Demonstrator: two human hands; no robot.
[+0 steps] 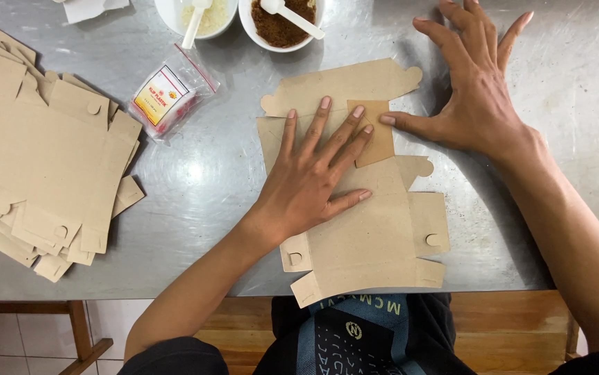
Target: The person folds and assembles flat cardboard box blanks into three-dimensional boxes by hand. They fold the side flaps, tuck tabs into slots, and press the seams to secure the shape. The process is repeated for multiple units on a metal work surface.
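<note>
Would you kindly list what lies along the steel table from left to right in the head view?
Stack of flat brown cardboard box blanks → small clear plastic packet with red-and-yellow label → left hand pressing a flat brown cardboard blank → right hand.

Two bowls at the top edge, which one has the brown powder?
The right-hand bowl, nearer the right hand; its contents are dark brown, while the left bowl holds pale yellowish grains. Each holds a white scoop.

Bare steel between cardboard stack (43, 160), packet (167, 97) and box blank (369, 236).
</note>
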